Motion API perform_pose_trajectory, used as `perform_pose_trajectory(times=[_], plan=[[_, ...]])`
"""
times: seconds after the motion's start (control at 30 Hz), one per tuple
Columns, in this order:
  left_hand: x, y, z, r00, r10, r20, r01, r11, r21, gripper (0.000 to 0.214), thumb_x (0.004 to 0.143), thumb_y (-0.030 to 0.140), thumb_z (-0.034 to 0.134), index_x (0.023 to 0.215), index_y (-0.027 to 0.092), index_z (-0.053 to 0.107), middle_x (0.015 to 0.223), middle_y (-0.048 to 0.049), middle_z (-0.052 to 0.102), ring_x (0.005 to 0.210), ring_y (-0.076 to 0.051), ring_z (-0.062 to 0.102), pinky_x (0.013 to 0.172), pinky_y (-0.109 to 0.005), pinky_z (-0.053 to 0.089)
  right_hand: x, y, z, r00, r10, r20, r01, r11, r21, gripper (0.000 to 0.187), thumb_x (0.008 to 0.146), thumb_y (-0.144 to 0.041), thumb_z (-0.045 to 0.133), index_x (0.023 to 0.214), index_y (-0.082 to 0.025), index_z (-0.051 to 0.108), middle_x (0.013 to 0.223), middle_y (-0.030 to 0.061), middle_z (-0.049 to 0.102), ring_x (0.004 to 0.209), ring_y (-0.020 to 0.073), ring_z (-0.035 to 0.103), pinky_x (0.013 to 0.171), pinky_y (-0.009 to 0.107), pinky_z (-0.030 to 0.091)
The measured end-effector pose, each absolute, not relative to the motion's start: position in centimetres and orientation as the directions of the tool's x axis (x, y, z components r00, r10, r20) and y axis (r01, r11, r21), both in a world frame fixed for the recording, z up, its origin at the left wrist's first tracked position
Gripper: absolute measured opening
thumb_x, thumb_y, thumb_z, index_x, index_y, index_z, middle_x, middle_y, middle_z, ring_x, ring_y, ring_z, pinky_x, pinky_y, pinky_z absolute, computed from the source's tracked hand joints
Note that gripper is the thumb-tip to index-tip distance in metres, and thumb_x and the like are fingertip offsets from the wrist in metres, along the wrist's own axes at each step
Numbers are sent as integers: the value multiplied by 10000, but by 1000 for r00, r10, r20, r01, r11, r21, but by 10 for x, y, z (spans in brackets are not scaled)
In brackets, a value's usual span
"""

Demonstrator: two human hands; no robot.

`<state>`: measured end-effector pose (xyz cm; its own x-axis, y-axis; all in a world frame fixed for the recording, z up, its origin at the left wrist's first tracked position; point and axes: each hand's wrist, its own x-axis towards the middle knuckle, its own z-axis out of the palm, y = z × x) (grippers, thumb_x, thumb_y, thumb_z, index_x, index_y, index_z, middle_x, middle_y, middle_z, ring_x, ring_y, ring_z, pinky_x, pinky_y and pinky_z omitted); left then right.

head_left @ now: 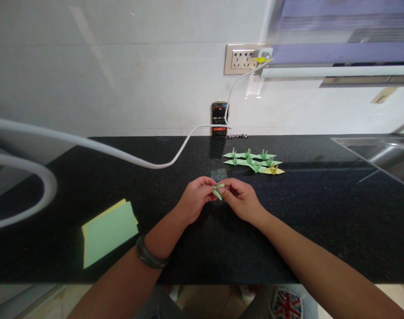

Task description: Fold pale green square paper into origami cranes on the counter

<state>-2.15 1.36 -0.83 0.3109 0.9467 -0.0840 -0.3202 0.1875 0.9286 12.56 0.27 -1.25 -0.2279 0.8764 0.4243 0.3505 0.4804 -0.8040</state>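
Both of my hands meet over the middle of a black stone counter. Between them is a small folded piece of green paper, partly hidden by my fingers. My left hand pinches its left end with curled fingers. My right hand pinches its right end. A dark band circles my left wrist. Just beyond my hands lies a cluster of several finished green paper cranes with one yellow crane at its right.
A stack of green and yellow paper sheets lies at the left front. A phone showing a timer leans on the wall, with a white cable running across the counter. A wall socket is above; a metal sink sits at right.
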Motion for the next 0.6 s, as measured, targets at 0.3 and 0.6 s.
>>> perform_pose_trajectory(times=[0.3,0.6], plan=[[-20,13,-7,287,954,-82,-287,168,943,92,656,176,573,728,137,531,674,-1,553,617,-87,528,616,-237,420,127,6,-13,-253,861,441,404,509,-761,144,773,-283,509,742,-180,603,656,15,581,601,116,523,561,229,410],[-20,15,-9,295,950,-101,-246,178,953,70,656,165,550,718,136,536,647,5,536,589,-82,513,595,-235,414,126,6,-16,-274,883,381,363,462,-809,153,791,-293,486,787,-168,574,625,0,556,547,95,489,512,207,385]])
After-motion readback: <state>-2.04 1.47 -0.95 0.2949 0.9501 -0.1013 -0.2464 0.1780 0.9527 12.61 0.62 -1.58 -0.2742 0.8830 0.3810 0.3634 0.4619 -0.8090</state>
